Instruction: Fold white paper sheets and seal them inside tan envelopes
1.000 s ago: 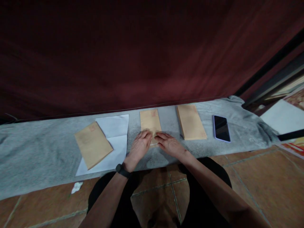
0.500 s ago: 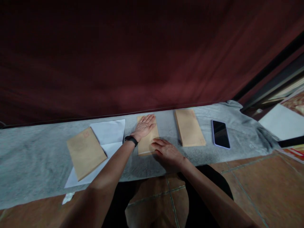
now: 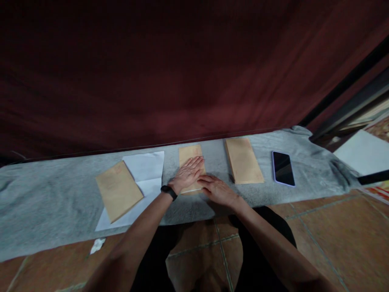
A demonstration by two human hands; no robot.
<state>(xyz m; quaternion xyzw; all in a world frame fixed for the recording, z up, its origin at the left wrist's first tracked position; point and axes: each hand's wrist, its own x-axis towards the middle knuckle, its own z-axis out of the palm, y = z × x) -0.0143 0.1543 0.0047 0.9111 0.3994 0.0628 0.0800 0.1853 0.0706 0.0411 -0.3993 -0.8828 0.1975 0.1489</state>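
A tan paper envelope (image 3: 189,151) lies on the grey cloth, directly in front of me. Flat across its middle rests my left hand (image 3: 189,173), fingers stretched out, with a black band on the wrist. My right hand (image 3: 218,190) touches the envelope's lower right side, its fingers extended and the tips close to my left hand. A white strip shows along the envelope's near edge, partly covered by my hands. To the right sits a stack of tan envelopes (image 3: 244,160). More tan envelopes (image 3: 118,190) lie at a slant on the left, over white paper (image 3: 146,166).
The grey cloth (image 3: 60,194) covers a long, narrow surface against a dark red curtain (image 3: 182,81). A phone (image 3: 283,168) in a pale purple case lies on the right. Below are brown floor tiles (image 3: 334,231) and a crumpled white scrap (image 3: 97,245).
My left hand has slid nearer along the envelope, baring its top end. My right hand stays by the lower right edge, now closer to the left hand. The view has shifted slightly.
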